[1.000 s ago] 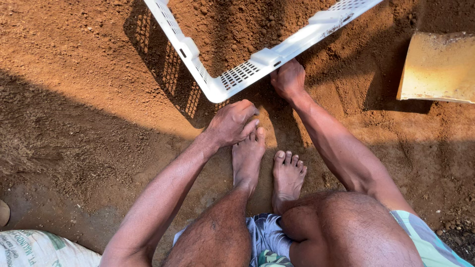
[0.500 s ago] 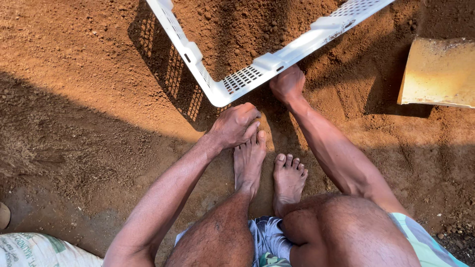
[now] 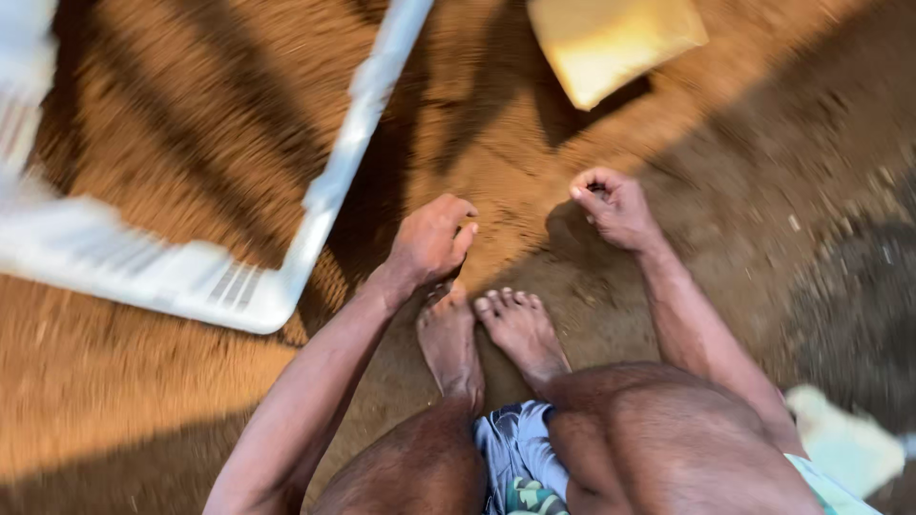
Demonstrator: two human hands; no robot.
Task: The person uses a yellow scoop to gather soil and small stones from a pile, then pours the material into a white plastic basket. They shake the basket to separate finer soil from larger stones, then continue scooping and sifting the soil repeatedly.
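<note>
far left, a white plastic crate (image 3: 286,286) with slotted walls lies on the reddish-brown soil (image 3: 143,401), its corner pointing toward the person, its long rim running up and away toward the top of the view. everything here is smeared by camera motion, so the fine detail of the slots is lost.

moving in, the left hand (image 3: 431,240) hangs just beside that crate corner, apart from it, knuckles up, fingers curled loosely downward and held close together over the soil; nothing shows in its grip. whether the fingertips touch the ground cannot be told.

right below it, two bare feet (image 3: 487,334) sit side by side on the dirt, toes pointing forward, with bent knees and patterned shorts (image 3: 520,458) at the bottom edge.

further right, the right hand (image 3: 615,205) is over the soil, well apart from the crate, fingers curled inward into a loose fist, thumb tucked near the fingertips; whether it pinches any soil is too blurred to tell.

top right of centre, a yellowish flat block (image 3: 611,38) lies on the ground, partly in sun.
</note>
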